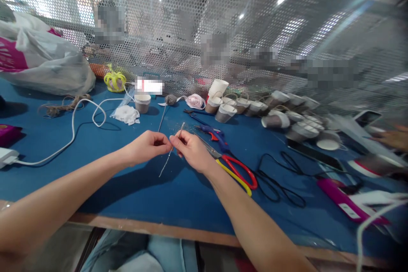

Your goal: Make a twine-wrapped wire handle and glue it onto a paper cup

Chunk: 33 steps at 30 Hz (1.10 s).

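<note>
Over the middle of the blue table, both my hands are closed in a pinch around a thin pale strand [165,164], which could be wire or twisted cord. My right hand [195,149] grips its upper part, where it looks brownish. The fingertips of my left hand [151,146] meet it at the same place, nearly touching the right thumb. The strand's lower end hangs slanting towards me. Behind my left hand a grey yarn runs back to a small grey yarn ball [171,100]. Scissors [237,172] with red and yellow handles lie beside my right forearm.
A blue glue gun [213,133] and pliers [199,114] lie beyond my right hand. Several yarn-wrapped paper cups [225,112] line the back right. A white cable [73,129] crosses the left; black cable [277,187] lies right. Another person's hand [393,138] shows at far right.
</note>
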Motion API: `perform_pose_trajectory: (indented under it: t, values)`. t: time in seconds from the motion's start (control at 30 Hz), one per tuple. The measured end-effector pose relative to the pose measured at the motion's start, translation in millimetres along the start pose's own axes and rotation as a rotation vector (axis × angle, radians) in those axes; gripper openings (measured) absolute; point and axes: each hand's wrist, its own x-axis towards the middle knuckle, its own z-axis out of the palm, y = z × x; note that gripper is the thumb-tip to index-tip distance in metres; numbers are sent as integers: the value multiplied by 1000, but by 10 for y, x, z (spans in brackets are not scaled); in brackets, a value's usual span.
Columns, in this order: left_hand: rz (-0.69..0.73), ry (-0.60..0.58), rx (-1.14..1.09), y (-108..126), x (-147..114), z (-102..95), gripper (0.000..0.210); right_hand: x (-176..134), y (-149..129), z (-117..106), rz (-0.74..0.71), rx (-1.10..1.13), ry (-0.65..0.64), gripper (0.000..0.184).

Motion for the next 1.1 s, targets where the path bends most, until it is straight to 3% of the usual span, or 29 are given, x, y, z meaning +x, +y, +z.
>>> perform_pose_trajectory:
  t: [0.23, 0.47, 0.9, 1.1]
  values:
    - [-55, 29, -75, -8, 3, 41, 26, 5, 35, 37, -16, -40, 34, 33]
    - [-193, -88, -379, 36, -5, 26, 30, 6, 44, 13, 7, 342, -143, 30]
    - [61, -38, 148, -21, 2, -36, 19, 31, 141, 18, 62, 217, -109, 33]
    - [15, 30, 107, -54, 6, 22, 19, 12, 92, 47, 71, 103, -17, 31]
